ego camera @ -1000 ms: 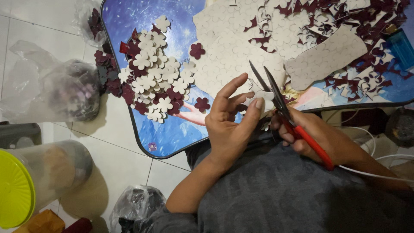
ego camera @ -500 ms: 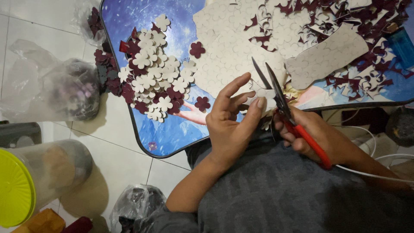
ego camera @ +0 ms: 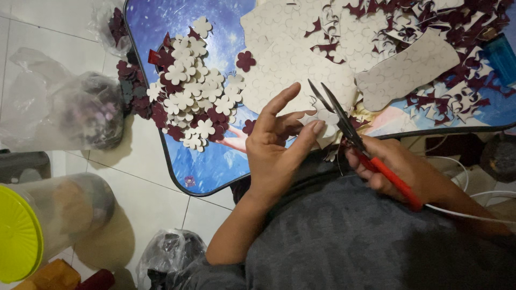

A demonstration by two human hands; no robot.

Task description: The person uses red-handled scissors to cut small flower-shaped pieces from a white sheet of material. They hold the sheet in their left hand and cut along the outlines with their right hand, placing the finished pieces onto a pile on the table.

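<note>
My left hand pinches a small cream flower-shaped paper piece between thumb and fingertips, the other fingers spread. Red-handled scissors are in my right hand, their dark blades apart and pointing up at the paper piece. Both hands hover over the near edge of a low blue table. A pile of cream and maroon flower cut-outs lies on the table to the left of my hands. A cream sheet with traced flowers lies behind them.
Maroon paper scraps and a cream offcut cover the table's right side. On the tiled floor at left are a clear plastic bag, a jar with a yellow-green lid and a dark bag. White cables run at right.
The view has barely shifted. My hands stay in the same place with the scissors' blades still apart at the paper piece.
</note>
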